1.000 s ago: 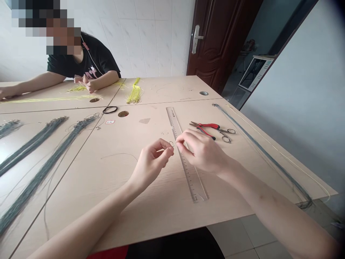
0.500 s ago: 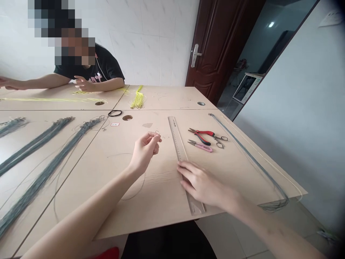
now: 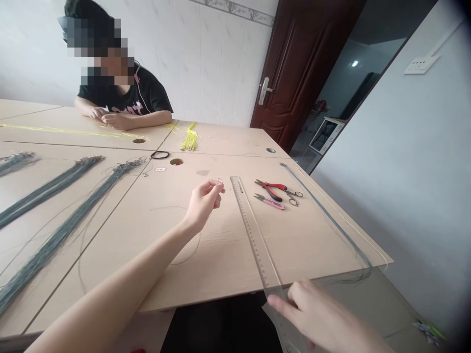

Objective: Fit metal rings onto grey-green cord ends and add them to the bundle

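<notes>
Btwn L hand [image 3: 204, 200] fingertips: wire loop [image 3: 220, 181].

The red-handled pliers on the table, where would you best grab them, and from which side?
Grip the red-handled pliers by the two red handles, coming from above at the right. They lie flat with the metal tip pointing left, and small scissors crowd that handle end.

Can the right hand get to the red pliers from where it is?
Probably yes. The right hand sits at the ruler's near end, and the table between it and the red pliers looks bare apart from the pink cutter.
</notes>
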`<action>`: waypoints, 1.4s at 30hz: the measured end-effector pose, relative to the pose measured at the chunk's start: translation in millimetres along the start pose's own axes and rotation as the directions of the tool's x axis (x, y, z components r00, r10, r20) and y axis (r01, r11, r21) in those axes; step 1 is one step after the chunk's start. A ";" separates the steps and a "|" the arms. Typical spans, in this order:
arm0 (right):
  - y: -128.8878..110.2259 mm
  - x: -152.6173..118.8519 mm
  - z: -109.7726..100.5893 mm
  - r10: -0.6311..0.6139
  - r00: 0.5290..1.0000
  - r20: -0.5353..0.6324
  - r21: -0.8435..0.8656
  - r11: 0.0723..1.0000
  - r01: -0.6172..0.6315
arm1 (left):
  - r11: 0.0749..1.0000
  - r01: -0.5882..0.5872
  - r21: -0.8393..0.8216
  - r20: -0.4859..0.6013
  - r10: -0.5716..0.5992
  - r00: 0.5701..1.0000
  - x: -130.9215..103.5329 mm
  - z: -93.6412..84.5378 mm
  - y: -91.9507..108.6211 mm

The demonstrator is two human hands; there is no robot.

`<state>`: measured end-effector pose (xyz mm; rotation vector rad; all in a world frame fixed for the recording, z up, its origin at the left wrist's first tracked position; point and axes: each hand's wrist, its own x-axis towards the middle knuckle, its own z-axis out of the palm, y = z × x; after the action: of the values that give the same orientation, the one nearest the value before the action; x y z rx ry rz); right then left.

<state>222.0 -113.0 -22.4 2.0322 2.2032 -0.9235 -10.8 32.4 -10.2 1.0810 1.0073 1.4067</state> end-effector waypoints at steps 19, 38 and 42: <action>-37.6 66.3 -57.8 -0.412 0.804 -0.429 0.770 0.298 0.564 | 0.986 0.140 0.092 0.143 -0.152 0.978 -40.8 22.1 -30.0; -30.9 131.1 -38.7 -0.481 0.756 -0.445 0.823 0.113 0.556 | 0.952 0.297 0.075 0.149 -0.305 0.940 -41.2 14.5 -27.5; -31.7 128.5 -33.8 -0.448 0.762 -0.467 0.821 0.102 0.562 | 0.950 0.297 0.094 0.165 -0.309 0.937 -43.2 14.8 -23.1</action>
<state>185.3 18.3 -31.0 1.2505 2.7886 -2.8886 10.9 -8.0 -32.9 1.0301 1.0467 1.0157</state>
